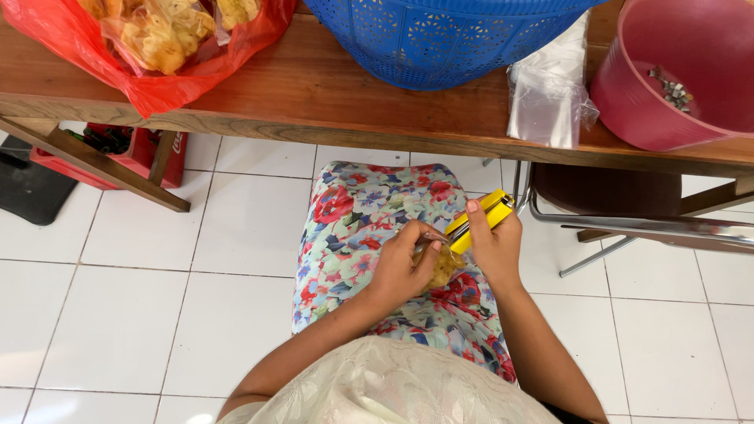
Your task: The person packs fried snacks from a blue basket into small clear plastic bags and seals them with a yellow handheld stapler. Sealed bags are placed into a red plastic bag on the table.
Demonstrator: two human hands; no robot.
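My left hand point(402, 267) grips a small clear plastic bag of yellow snack pieces point(444, 265) over my lap, which is covered by a floral cloth point(353, 228). My right hand point(496, 247) holds a yellow stapler point(481, 221) with its jaws at the top edge of the small bag. Both hands are close together and touch the bag.
A wooden table point(314, 94) runs across the top. On it are a red plastic bag of yellow crackers point(157, 39), a blue perforated basket point(440, 39), a stack of clear plastic bags point(550, 94) and a pink bucket point(675, 71) holding staples. A metal chair frame point(628, 228) stands at right on white tiles.
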